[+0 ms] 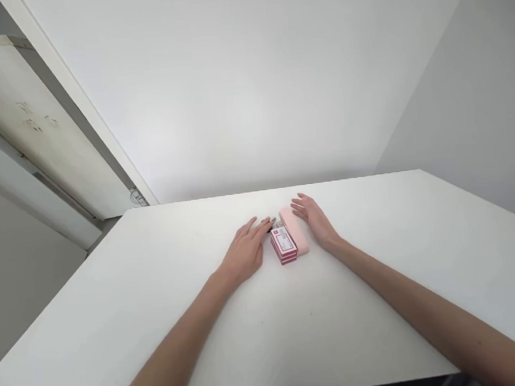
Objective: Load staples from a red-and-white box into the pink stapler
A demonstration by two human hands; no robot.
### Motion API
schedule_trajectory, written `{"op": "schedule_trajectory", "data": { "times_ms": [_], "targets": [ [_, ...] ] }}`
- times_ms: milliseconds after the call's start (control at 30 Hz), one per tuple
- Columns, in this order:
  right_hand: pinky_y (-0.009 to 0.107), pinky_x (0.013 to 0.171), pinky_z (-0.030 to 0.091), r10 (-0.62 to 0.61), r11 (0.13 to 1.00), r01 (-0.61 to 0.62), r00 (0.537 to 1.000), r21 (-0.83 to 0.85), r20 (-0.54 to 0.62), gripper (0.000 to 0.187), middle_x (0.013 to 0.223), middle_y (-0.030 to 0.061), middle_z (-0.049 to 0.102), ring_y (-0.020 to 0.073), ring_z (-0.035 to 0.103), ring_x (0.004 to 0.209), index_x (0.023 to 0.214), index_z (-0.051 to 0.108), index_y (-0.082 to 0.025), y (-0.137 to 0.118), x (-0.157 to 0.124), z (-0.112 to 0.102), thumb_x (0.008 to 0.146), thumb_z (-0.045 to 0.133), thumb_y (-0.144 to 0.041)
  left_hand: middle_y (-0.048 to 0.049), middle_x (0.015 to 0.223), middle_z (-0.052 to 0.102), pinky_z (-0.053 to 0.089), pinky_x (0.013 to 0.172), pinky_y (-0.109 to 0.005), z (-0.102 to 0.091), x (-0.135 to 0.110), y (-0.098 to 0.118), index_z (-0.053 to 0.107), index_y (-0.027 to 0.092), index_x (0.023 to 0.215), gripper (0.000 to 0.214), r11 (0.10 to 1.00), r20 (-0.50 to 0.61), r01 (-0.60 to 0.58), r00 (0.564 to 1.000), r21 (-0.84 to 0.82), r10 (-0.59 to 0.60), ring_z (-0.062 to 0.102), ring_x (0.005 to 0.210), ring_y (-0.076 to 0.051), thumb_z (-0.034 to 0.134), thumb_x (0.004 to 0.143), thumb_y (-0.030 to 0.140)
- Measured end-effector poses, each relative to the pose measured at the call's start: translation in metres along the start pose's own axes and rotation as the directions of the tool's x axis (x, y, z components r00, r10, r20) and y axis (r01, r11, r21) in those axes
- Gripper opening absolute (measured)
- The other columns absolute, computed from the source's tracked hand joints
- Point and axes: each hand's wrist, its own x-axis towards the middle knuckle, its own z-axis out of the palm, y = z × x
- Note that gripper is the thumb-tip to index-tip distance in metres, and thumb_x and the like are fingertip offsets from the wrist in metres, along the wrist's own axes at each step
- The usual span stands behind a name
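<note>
A small stack of red and white boxes (pixel 283 245) lies near the middle of the white table (pixel 159 294). Right beside it, on its right, lies a pale pink oblong case (pixel 296 231). My left hand (pixel 246 251) rests flat on the table just left of the stack, fingers stretched out, fingertips close to the stack's far end. On the other side of the pink case, my right hand (pixel 315 219) lies flat with fingers extended. Neither hand holds anything. A small dark item shows at the far end of the stack, too small to name.
The table meets a plain white wall (pixel 250 87) at the back. At the left stands a worn off-white door or panel (pixel 37 132) beside a white frame. The table's near edge runs along the bottom of the view.
</note>
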Motion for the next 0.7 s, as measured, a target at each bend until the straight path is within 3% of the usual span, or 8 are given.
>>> {"op": "schedule_trajectory", "data": {
  "times_ms": [133, 267, 467, 700],
  "targets": [
    [0.042, 0.123, 0.044, -0.002, 1.0, 0.002, 1.0, -0.015, 0.004, 0.061, 0.152, 0.0085, 0.058, 0.025, 0.057, 0.141, 0.148, 0.05, -0.031, 0.001, -0.004, -0.001, 0.101, 0.043, -0.069, 0.0006, 0.166, 0.043, 0.034, 0.126, -0.05, -0.001, 0.0, 0.002, 0.043, 0.025, 0.159, 0.062, 0.993, -0.053, 0.069, 0.997, 0.097, -0.064, 0.031, 0.157, -0.029, 0.037, 0.098, 0.013],
    [0.045, 0.122, 0.044, 0.005, 0.998, -0.005, 1.0, -0.055, 0.007, 0.061, 0.151, 0.0076, 0.059, 0.0263, 0.058, 0.14, 0.148, 0.049, -0.032, -0.001, -0.008, 0.0, 0.101, 0.042, -0.07, -0.0048, 0.165, 0.045, 0.034, 0.125, -0.052, -0.005, 0.0, 0.002, 0.046, 0.019, 0.157, 0.058, 0.954, -0.122, 0.21, 0.975, 0.215, -0.187, 0.035, 0.155, -0.033, 0.039, 0.099, 0.019],
    [0.047, 0.123, 0.039, 0.019, 0.992, -0.02, 1.0, -0.128, -0.007, 0.061, 0.152, 0.0064, 0.059, 0.0265, 0.058, 0.139, 0.15, 0.048, -0.033, -0.004, -0.014, 0.0, 0.101, 0.04, -0.07, -0.0112, 0.157, 0.054, 0.029, 0.124, -0.054, -0.012, -0.002, -0.018, 0.053, 0.013, 0.149, 0.055, 0.83, -0.278, 0.432, 0.895, 0.352, -0.348, 0.038, 0.151, -0.039, 0.042, 0.097, 0.025],
    [0.049, 0.123, 0.037, -0.007, 0.974, 0.01, 1.0, -0.225, 0.014, 0.055, 0.153, 0.0053, 0.059, 0.0263, 0.054, 0.142, 0.142, 0.055, -0.032, -0.008, -0.019, -0.001, 0.101, 0.043, -0.066, -0.0234, 0.145, 0.061, 0.02, 0.125, -0.063, -0.023, -0.01, -0.047, 0.059, 0.001, 0.137, 0.054, 0.693, -0.399, 0.583, 0.807, 0.424, -0.435, 0.042, 0.146, -0.043, 0.042, 0.091, 0.023]
  ]
}}
